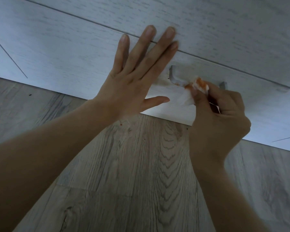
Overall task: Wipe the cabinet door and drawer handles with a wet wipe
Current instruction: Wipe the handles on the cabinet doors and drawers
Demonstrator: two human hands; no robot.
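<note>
Left hand point(132, 81) flat on the drawer front point(65, 61), just left of the handle point(176, 78). Right hand point(219, 121) presses the wipe point(196, 89) onto the handle's middle. Floor point(132, 173) below the drawer front, under both forearms.

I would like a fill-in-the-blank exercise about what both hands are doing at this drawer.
1. The right hand presses the wet wipe against the drawer ____.
2. The stains on the wipe are ____ in colour.
3. The left hand lies ____ against the drawer front, fingers spread.

Missing words: handle; orange; flat
</note>
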